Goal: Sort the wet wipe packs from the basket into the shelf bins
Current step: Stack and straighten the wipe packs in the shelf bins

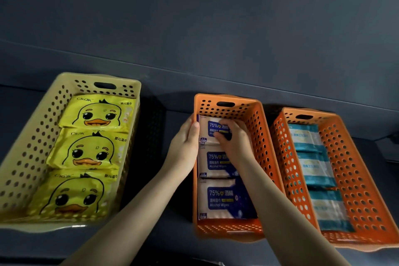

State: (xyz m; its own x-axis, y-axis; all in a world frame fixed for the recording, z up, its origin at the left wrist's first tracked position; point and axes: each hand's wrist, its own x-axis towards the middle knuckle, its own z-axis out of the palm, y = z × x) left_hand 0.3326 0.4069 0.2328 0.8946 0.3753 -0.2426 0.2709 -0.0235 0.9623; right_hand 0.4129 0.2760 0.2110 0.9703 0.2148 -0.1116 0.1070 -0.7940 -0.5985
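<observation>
In the head view, a dark shelf (177,242) is seen from above, backed by a dark wall (216,17), and three perforated bins are set on it side by side.

At the left, a beige bin (32,147) is filled by three yellow duck packs (97,112), laid flat in a row from far to near.

In the middle, an orange bin (254,119) is filled by three white and blue alcohol wipe packs in the same kind of row. The far alcohol wipe pack (208,129) is held by both hands at the far end of this bin, just beside its far wall. The middle pack (216,163) and the near pack (222,198) are laid flat closer in, each touching the next.

The left hand (184,144) is placed at the left edge of the far alcohol wipe pack, with the thumb bent over that edge. Its other fingers are hidden, so it cannot be told whether they are under the pack or outside the bin wall.

The right hand (234,140) is set on top of the same pack. Its fingers are curled down onto the blue label, part of which is covered, and the thumb is pointed left across the pack.

At the right, a second orange bin (354,168) is filled by three teal packs (306,136), also laid in a row. Their print is too blurred to be read.
</observation>
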